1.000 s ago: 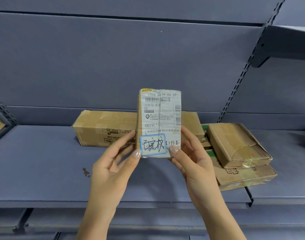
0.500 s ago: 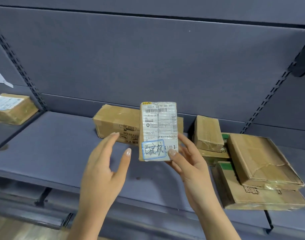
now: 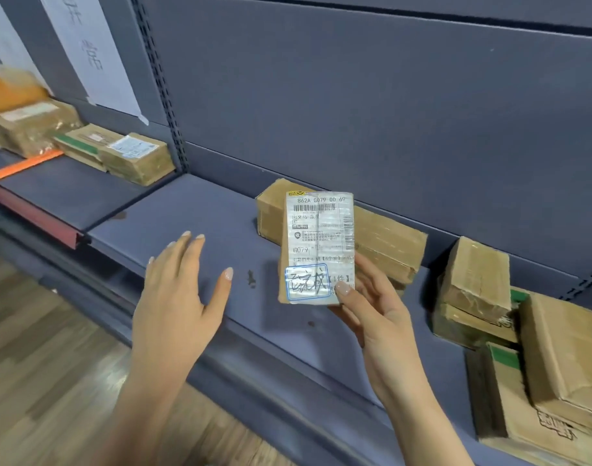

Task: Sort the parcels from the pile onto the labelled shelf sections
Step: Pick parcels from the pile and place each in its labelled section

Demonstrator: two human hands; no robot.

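Thumb in front and fingers behind, the right grip (image 3: 372,317) pinches the small brown cardboard parcel with a white shipping label (image 3: 318,247) upright at frame centre, above the grey metal shelf (image 3: 193,213). The left grip (image 3: 177,297), left of centre, is spread open and holds nothing. Brown taped boxes (image 3: 133,156) already lie upper left under a white paper sign (image 3: 93,52), so sorting looks partly done, with this parcel not yet placed.
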